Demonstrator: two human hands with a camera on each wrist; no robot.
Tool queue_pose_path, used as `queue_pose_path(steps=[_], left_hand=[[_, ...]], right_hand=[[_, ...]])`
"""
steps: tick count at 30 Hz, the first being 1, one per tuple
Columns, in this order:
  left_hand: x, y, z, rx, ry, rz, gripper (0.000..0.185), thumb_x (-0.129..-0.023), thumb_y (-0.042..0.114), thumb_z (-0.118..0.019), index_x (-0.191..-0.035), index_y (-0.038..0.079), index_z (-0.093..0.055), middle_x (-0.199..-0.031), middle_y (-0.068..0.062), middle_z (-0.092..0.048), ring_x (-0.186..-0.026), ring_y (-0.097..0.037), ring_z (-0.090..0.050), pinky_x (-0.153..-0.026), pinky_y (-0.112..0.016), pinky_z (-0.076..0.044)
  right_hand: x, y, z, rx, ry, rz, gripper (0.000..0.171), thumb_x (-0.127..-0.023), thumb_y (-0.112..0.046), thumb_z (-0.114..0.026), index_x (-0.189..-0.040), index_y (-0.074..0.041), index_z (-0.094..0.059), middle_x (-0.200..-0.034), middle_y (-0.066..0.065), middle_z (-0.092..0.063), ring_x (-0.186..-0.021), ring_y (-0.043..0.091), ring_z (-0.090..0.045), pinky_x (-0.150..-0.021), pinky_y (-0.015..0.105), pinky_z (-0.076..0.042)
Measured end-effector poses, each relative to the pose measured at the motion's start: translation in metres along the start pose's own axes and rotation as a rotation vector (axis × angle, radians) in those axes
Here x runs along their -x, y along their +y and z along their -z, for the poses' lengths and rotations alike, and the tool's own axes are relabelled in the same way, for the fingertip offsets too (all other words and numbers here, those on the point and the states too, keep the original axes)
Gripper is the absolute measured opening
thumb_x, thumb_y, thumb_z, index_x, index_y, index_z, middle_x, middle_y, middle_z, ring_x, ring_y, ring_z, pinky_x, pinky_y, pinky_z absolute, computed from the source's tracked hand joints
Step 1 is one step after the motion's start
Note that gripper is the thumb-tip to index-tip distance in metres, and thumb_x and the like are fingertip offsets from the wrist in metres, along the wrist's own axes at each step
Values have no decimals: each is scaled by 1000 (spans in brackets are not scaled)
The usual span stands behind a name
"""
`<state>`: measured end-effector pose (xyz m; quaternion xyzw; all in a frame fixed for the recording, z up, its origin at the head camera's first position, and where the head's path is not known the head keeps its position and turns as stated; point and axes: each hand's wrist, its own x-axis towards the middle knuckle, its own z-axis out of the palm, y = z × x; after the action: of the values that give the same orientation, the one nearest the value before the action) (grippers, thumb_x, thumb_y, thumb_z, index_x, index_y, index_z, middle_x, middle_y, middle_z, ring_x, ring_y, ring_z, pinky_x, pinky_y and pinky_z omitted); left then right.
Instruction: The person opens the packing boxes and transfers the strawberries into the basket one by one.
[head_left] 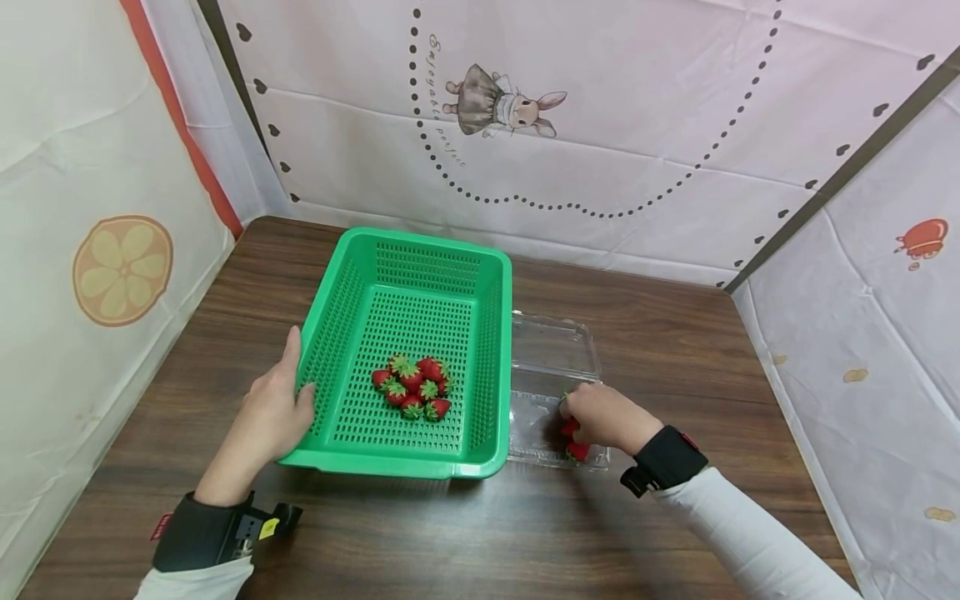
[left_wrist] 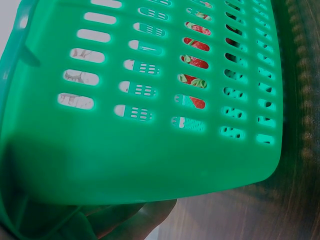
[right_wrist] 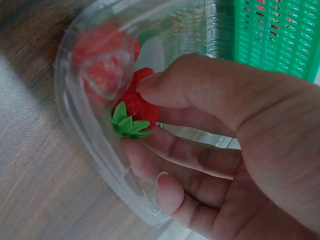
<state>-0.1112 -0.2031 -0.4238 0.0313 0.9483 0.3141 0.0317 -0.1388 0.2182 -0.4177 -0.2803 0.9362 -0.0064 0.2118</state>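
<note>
A green slotted basket [head_left: 420, 275] stands on the wooden table with several strawberries [head_left: 412, 387] in it, also visible through its slots as red strawberries [left_wrist: 195, 62]. My left hand [head_left: 288, 400] holds the basket's front left corner, thumb up along the wall; the left hand [left_wrist: 135, 220] shows under the basket wall [left_wrist: 150, 150]. To the basket's right lies an open clear plastic clamshell [head_left: 551, 350]. My right hand [head_left: 600, 414] reaches into its tray. There the right hand [right_wrist: 150, 120] pinches a strawberry [right_wrist: 137, 107] between thumb and fingers. Another strawberry [right_wrist: 100, 65] lies beside it, behind the clamshell wall [right_wrist: 95, 135].
Fabric walls with prints enclose the table [head_left: 675, 333] at the back and on both sides. Bare wood lies in front of the basket and to the right of the clamshell. The clamshell touches the basket's right side.
</note>
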Motion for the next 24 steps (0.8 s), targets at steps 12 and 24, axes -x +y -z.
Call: queue_pose_path(steps=[12, 24], left_hand=[[1, 0, 0, 11, -4, 1, 80, -97, 4, -45, -154, 4, 11, -143, -42, -33, -117, -57, -48, -83, -65, -44], [1, -1, 0, 14, -10, 4, 80, -97, 4, -45, -154, 5, 12, -146, -41, -30, -121, -57, -44, -87, -67, -42]], right_hand=[[-1, 0, 1, -86, 1, 27, 15, -78, -10, -77, -92, -6, -75, -84, 5, -64, -70, 13, -52, -60, 24, -48], [-5, -15, 31, -105, 108, 143, 11, -83, -12, -72, -90, -7, -64, -78, 1, -60, -62, 5, -48, -56, 17, -43]])
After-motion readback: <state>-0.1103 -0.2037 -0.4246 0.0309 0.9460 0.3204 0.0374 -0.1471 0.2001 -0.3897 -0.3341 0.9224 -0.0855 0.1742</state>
